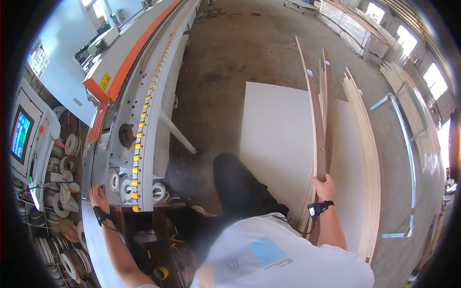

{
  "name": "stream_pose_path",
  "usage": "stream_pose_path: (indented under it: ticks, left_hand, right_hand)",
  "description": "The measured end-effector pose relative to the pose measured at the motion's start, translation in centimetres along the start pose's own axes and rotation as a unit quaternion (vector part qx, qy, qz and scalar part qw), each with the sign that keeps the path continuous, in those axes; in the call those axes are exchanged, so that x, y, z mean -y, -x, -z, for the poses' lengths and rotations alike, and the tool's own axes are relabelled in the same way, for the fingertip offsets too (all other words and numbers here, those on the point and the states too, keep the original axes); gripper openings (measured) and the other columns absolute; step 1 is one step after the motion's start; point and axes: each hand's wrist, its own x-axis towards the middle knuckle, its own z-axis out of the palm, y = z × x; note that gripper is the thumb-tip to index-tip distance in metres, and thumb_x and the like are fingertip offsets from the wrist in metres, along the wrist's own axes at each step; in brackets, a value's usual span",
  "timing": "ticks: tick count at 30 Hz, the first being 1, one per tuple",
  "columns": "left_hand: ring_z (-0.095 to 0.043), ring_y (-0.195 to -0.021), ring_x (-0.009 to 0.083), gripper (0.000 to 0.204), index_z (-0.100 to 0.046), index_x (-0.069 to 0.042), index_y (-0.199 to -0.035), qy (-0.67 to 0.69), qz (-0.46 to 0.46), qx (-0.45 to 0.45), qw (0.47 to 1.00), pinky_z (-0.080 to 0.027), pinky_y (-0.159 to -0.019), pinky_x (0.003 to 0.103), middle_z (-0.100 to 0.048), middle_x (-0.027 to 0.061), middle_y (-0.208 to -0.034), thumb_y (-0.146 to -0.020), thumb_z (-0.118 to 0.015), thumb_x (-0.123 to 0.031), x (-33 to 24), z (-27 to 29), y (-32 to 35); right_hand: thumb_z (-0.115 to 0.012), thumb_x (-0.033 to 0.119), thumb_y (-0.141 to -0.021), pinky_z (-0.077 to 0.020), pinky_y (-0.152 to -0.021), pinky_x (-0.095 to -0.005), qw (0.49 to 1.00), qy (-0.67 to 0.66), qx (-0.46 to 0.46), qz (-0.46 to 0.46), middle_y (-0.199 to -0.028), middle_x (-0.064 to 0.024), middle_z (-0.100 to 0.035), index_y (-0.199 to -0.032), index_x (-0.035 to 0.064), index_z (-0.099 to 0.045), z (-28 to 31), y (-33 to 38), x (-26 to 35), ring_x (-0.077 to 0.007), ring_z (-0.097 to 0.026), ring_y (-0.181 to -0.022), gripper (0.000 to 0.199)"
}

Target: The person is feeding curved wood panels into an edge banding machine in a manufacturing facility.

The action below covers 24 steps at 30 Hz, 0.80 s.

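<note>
My right hand grips the edge of a long brown board that stands on edge at my right side. Its thumb lies over the board's top edge, and the fingers reach behind. At the near end of a long edge-banding machine, my left hand rests by the metal infeed surface, fingers bent together. Whatever those fingertips hold, if anything, is hidden. Other narrow brown boards lean beside the gripped one. Each wrist wears a dark strap with a small device.
A stack of pale-edged boards lies farther right, over large white sheets. Beyond it stands a metal frame. Yellow rollers line the machine's edge. A control panel and rolls of edge banding are at left.
</note>
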Motion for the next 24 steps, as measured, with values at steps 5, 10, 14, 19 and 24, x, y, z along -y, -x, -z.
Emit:
stream_pose_path:
  ticks: [5, 10, 14, 19, 24]
  left_hand:
    - [-0.061, -0.109, 0.0398, 0.013, -0.069, -0.005, -0.108, -0.004, 0.0, -0.01, 1.0, -0.048, -0.098, 0.05, -0.07, 0.0159, -0.108, -0.1, -0.059, -0.008, 0.0, 0.0, -0.1]
    - [-0.062, -0.109, 0.0397, 0.013, -0.069, -0.005, -0.108, 0.016, 0.003, 0.003, 1.0, -0.048, -0.098, 0.049, -0.071, 0.0151, -0.108, -0.101, -0.058, -0.009, -0.7, 0.1, 0.0]
    - [-0.062, -0.109, 0.0394, 0.013, -0.069, -0.005, -0.108, 0.022, 0.01, 0.008, 1.0, -0.048, -0.097, 0.049, -0.071, 0.0148, -0.107, -0.101, -0.059, -0.01, -0.6, 0.7, 0.1]
    - [-0.063, -0.106, 0.039, 0.013, -0.069, -0.005, -0.109, 0.028, 0.021, 0.014, 0.999, -0.049, -0.096, 0.048, -0.071, 0.0148, -0.107, -0.101, -0.06, -0.01, -1.2, 1.4, 0.2]
    - [-0.065, -0.106, 0.0374, 0.014, -0.07, -0.003, -0.11, 0.025, 0.006, -0.001, 1.0, -0.051, -0.094, 0.045, -0.071, 0.0156, -0.109, -0.101, -0.061, -0.008, -1.7, 1.3, 0.1]
  right_hand:
    - [-0.085, 0.018, -0.075, -0.0574, -0.082, -0.037, 0.999, -0.021, 0.043, 0.0, -0.095, -0.0094, -0.079, -0.106, -0.0014, -0.074, -2.0, 0.1, 0.4, -0.0197, -0.074, -0.088, 0.037]
    - [-0.086, 0.013, -0.074, -0.0578, -0.082, -0.0357, 0.996, -0.015, 0.089, -0.005, -0.098, -0.0115, -0.078, -0.109, -0.0053, -0.074, -4.7, -0.1, -0.7, -0.0189, -0.074, -0.089, 0.041]
    - [-0.087, 0.013, -0.075, -0.0574, -0.082, -0.0356, 0.992, 0.027, 0.123, -0.009, -0.103, -0.0112, -0.078, -0.112, -0.0049, -0.073, -6.0, -0.5, 0.8, -0.0194, -0.074, -0.092, 0.044]
    - [-0.077, 0.028, -0.096, -0.0565, -0.089, -0.037, 0.901, -0.146, 0.348, -0.213, -0.119, -0.0122, -0.076, -0.128, -0.0048, -0.068, -5.2, -2.3, 0.6, -0.0228, -0.072, -0.104, 0.047]
    - [-0.067, 0.032, -0.104, -0.0449, -0.11, -0.0361, 0.87, -0.129, 0.358, -0.315, -0.135, -0.0129, -0.069, -0.139, -0.004, -0.061, -3.2, 0.5, -5.5, -0.022, -0.061, -0.128, 0.05]
